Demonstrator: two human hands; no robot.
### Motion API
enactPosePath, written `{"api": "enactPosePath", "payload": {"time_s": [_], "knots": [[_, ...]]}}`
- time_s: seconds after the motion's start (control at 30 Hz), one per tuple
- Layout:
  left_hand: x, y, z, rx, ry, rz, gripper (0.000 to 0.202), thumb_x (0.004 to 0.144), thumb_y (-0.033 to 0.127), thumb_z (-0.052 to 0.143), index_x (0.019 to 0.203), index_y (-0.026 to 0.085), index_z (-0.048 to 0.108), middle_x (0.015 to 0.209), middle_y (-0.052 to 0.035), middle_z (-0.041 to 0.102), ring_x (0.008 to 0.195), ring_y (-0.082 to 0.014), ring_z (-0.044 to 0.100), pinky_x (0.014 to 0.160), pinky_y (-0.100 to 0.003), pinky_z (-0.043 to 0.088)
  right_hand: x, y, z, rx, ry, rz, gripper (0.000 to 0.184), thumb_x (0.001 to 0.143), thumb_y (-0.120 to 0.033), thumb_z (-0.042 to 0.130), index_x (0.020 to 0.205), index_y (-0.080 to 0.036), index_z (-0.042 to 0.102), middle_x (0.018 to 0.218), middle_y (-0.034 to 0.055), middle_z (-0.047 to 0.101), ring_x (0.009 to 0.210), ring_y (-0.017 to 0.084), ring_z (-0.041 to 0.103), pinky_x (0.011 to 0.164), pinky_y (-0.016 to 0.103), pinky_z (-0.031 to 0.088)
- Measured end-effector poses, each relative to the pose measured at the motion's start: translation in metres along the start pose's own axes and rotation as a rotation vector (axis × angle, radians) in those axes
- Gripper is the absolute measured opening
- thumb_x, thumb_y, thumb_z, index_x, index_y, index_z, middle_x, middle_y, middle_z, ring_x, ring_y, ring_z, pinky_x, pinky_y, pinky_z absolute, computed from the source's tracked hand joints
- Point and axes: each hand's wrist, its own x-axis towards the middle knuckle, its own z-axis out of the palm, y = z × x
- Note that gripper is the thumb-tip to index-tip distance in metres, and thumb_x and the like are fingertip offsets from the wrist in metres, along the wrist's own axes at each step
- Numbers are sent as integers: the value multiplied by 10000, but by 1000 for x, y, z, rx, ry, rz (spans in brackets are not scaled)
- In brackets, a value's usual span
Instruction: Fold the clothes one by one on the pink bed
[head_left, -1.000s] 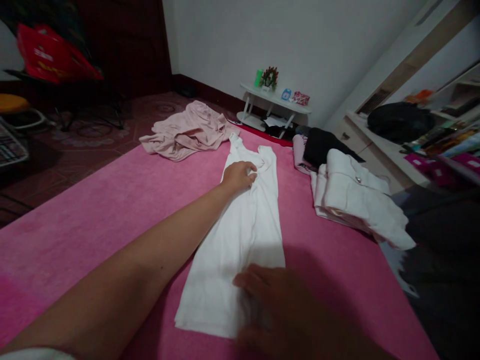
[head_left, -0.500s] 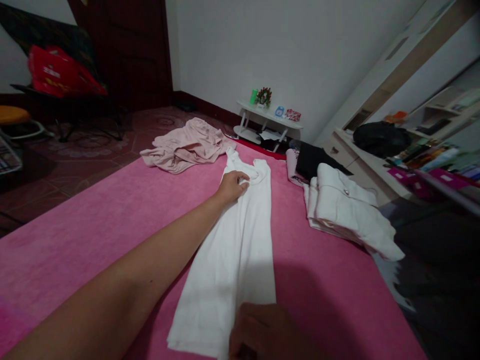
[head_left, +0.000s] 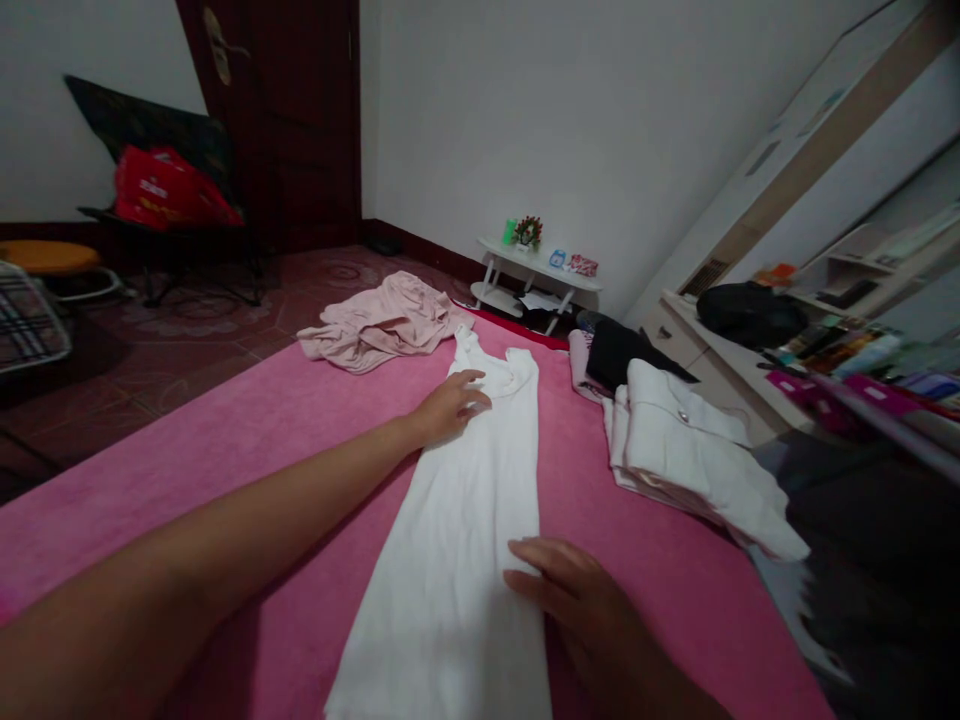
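A white sleeveless top [head_left: 457, 540] lies lengthwise on the pink bedspread [head_left: 300, 440], its neckline and straps at the far end. My left hand [head_left: 448, 408] rests on its upper left side just below the neckline, fingers apart. Over the right edge lower down is my right hand [head_left: 566, 590], with fingers stretched out and touching or just above the cloth. Neither hand grips anything. The top's lower end runs out of the frame at the bottom.
A crumpled pale pink garment [head_left: 390, 320] lies at the bed's far left. Folded white clothes [head_left: 682, 430] and a black garment [head_left: 626, 350] are stacked along the right edge. Beyond stand a small white table [head_left: 532, 262] and a chair with a red bag [head_left: 169, 190].
My right hand has moved up and right from the top's lower end, and its fingers have opened. My left hand has loosened and spread its fingers. The cloth lies flatter.
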Motion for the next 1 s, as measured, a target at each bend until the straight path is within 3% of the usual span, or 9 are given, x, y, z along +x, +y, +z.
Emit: {"api": "enactPosePath", "payload": {"time_s": [0.17,0.27,0.4,0.53,0.63,0.77,0.9,1.0], "knots": [[-53,23,-52,5,-351,232,375,850,62,496,1125,248,671,1333,-85,528,1226,-211,494,1045,-348,401,-16,5,5,-30,-46,-107,452,884,-111,443,1305,-266,500,1328,64,583,1278,184,485,1021,374,454],[-85,43,-83,-24,-512,248,379,881,96,486,1182,266,642,1338,-83,536,1202,-195,523,1018,-301,423,-13,6,9,-73,-13,-109,411,898,-122,467,1279,-270,517,1311,67,599,1268,184,500,1008,379,468],[-111,68,-107,10,-627,261,425,876,151,539,1274,296,581,1439,-79,450,1306,-248,438,1071,-349,380,-3,6,16,-114,-25,-118,306,930,-182,486,1222,-250,548,1297,86,608,1236,195,533,997,421,475],[-123,85,-103,3,-627,289,445,855,339,625,1295,324,557,1449,-77,448,1331,-285,410,1117,-432,319,5,2,18,-103,-88,-96,323,953,-188,465,1257,-278,523,1351,69,568,1267,166,500,1053,414,417],[-130,93,-90,-16,-577,333,383,889,301,552,1269,346,572,1444,-56,459,1331,-270,415,1143,-472,262,9,-1,17,-58,-153,-118,365,949,-258,482,1310,-305,484,1407,62,510,1308,184,455,1071,422,391],[-133,106,-82,-140,-515,347,321,900,229,459,1159,294,639,1334,-60,573,1262,-234,500,1110,-398,347,11,-4,13,17,-177,-183,346,939,-377,496,1278,-310,512,1360,31,558,1312,218,448,1046,406,421],[-133,130,-93,-322,-637,305,355,899,190,405,1148,281,640,1119,-65,698,1091,-204,623,1053,-337,422,10,-19,4,156,-160,-163,317,934,-416,506,1231,-317,558,1234,12,655,1152,205,604,1004,368,464],[-134,146,-101,-416,-725,262,367,841,154,473,1128,278,665,1034,-65,723,1004,-208,656,974,-301,484,10,-33,-12,337,-212,-131,246,913,-360,561,1147,-342,634,1140,-23,704,1046,162,663,962,282,492]]}}
